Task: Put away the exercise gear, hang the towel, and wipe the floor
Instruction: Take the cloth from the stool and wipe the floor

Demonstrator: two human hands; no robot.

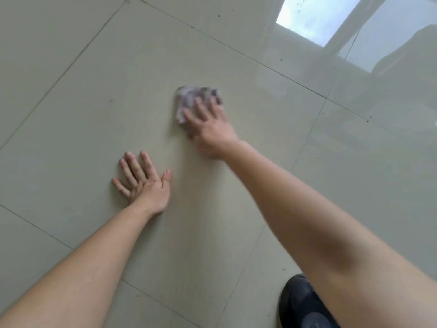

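One crumpled grey cloth (191, 95) on the pale tiled floor (71, 114), right hand (209, 125) pressing it with straight spread fingers, left hand (146, 184) flat and open on the floor nearby, dark shoe (300, 301) lower right

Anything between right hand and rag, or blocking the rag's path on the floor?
Nothing visible. The right hand presses straight on the rag; the left hand lies flat on the floor, apart from it.

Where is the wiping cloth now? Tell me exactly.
Head view, just above centre: the cloth lies bunched on the tiled floor under the fingers of the right hand, ahead and right of the left hand.
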